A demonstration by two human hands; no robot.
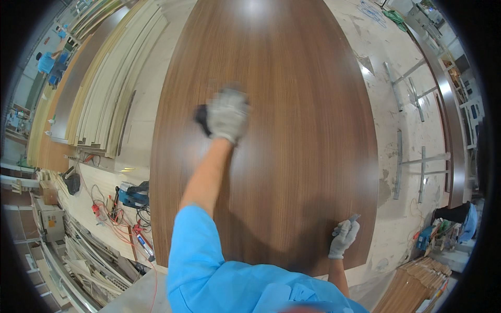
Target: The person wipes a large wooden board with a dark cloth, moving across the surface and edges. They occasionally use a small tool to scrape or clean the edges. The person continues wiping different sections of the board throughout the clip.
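A large brown wood-grain panel lies flat in front of me. My left hand, in a pale work glove, is far out over its left half and blurred by motion. A dark piece of cloth shows beside and under that hand, against the panel; its edges are smeared. My right hand, also gloved, is closed near the panel's right front corner. From its fingers sticks the tip of a small grey flat tool, whose exact kind I cannot make out.
On the left are stacked long boards, a blue power tool, red cables and offcut strips. Metal frames stand on the right, with a pile of brown slats near me. A person in blue is far left.
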